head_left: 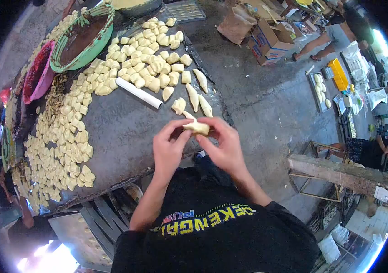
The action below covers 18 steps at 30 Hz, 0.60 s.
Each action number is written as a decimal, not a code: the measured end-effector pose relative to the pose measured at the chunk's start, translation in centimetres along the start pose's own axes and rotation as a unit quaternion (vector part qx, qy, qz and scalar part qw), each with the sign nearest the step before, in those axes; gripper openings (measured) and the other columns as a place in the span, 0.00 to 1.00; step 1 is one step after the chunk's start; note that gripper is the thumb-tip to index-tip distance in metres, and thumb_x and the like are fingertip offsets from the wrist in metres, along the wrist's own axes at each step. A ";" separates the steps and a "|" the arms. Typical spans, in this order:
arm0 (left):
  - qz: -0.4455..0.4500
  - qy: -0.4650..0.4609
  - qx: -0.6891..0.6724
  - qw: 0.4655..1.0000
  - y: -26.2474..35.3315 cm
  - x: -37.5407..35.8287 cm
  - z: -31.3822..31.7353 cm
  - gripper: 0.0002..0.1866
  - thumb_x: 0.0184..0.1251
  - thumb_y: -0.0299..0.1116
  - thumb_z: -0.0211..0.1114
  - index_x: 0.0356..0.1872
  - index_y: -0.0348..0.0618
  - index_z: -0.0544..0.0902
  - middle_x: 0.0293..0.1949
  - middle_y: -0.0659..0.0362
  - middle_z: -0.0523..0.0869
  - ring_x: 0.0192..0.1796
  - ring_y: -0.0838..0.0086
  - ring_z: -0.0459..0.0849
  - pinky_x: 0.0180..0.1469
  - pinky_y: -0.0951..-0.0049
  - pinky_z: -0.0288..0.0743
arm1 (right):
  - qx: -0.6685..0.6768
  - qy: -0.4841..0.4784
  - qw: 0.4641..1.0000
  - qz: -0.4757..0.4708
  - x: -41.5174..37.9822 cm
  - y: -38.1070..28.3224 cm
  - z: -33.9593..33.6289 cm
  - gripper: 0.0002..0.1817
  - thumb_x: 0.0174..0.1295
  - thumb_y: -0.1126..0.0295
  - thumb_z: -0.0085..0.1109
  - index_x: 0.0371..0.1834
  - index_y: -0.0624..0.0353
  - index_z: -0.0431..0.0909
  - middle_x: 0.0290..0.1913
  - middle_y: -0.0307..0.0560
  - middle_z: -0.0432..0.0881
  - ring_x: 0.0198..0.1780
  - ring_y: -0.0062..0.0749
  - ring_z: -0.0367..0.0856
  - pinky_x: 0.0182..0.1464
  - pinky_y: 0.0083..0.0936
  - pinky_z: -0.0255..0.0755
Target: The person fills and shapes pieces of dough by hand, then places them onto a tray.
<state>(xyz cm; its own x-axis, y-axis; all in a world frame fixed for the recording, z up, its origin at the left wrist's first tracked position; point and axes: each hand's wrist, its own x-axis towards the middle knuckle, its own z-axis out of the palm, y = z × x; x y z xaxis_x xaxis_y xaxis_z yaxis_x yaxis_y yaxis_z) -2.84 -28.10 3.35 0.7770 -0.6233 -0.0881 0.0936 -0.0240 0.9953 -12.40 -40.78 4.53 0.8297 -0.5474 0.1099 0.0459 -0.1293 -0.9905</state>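
Between my two hands is a piece of dough (197, 127), pale and soft, held just above the table's near right corner. My left hand (172, 139) pinches its left end with thumb and fingers. On the right end, the fingertips and thumb of my right hand (222, 142) close around it. Just beyond my hands lie several shaped dough pieces (192, 97), long with tapered ends, and a small dough lump (178, 106). A white rolling pin (138, 93) rests on the table to the left of them.
Many cut dough pieces (73, 132) cover the table's (116, 127) left and far parts. A green basin (107, 34) with brown filling and a pink basin (39, 73) stand at the far left. A cardboard box (271, 41) sits on the floor; people work around the room.
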 end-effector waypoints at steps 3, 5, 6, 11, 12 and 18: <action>0.098 -0.004 0.121 0.988 0.9 -1.2 0.4 0.19 0.63 0.22 0.67 0.56 0.34 0.81 0.47 0.53 0.87 0.49 0.68 0.86 0.53 0.71 0.78 | -0.191 -0.053 0.980 -0.009 -0.6 -0.7 -0.5 0.12 0.60 0.79 0.63 0.48 0.64 0.82 0.41 0.53 0.84 0.43 0.45 0.86 0.45 0.34 0.79; 0.307 0.140 0.275 0.900 3.4 -1.5 2.5 0.15 0.61 0.22 0.66 0.50 0.35 0.85 0.48 0.50 0.87 0.49 0.61 0.87 0.54 0.65 0.78 | -0.153 -0.091 0.983 -0.052 -0.4 -0.9 -0.2 0.08 0.58 0.77 0.64 0.41 0.64 0.84 0.37 0.55 0.84 0.42 0.52 0.85 0.43 0.35 0.77; 0.317 0.099 0.260 0.907 4.0 -1.7 2.6 0.09 0.63 0.27 0.67 0.44 0.37 0.86 0.46 0.51 0.88 0.49 0.56 0.88 0.57 0.60 0.78 | -0.089 -0.116 0.989 -0.029 -0.5 -1.1 0.0 0.06 0.60 0.76 0.64 0.38 0.66 0.84 0.38 0.50 0.87 0.41 0.44 0.86 0.44 0.32 0.78; 0.399 0.000 0.046 0.916 1.2 -0.6 0.2 0.10 0.63 0.30 0.71 0.42 0.37 0.86 0.39 0.52 0.91 0.47 0.56 0.90 0.61 0.54 0.76 | 0.276 -0.140 0.940 0.144 -1.5 -1.0 2.9 0.06 0.67 0.76 0.60 0.40 0.65 0.86 0.43 0.43 0.87 0.44 0.28 0.86 0.47 0.26 0.80; 0.351 0.017 -0.027 0.936 1.1 -0.6 -0.1 0.10 0.62 0.28 0.72 0.42 0.36 0.86 0.39 0.52 0.91 0.47 0.59 0.90 0.62 0.53 0.76 | 0.396 -0.129 0.888 0.198 -1.1 -1.3 4.1 0.07 0.68 0.75 0.59 0.42 0.65 0.85 0.42 0.45 0.87 0.44 0.29 0.86 0.48 0.26 0.80; 0.072 0.077 -0.296 0.949 0.2 -0.5 -5.4 0.21 0.68 0.23 0.68 0.59 0.30 0.76 0.52 0.50 0.87 0.57 0.65 0.85 0.65 0.64 0.74 | 0.607 -0.134 0.709 0.332 2.2 -2.5 10.0 0.19 0.69 0.63 0.53 0.58 0.63 0.77 0.61 0.51 0.79 0.63 0.40 0.76 0.69 0.41 0.66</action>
<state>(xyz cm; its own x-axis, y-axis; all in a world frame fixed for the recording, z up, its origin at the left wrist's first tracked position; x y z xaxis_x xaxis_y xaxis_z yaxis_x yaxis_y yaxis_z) 0.14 -23.58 3.36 0.8858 -0.4640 -0.0040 0.2785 0.5247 0.8045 -5.12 -33.43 6.39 0.9612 0.0439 -0.2722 -0.0944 0.9800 -0.1754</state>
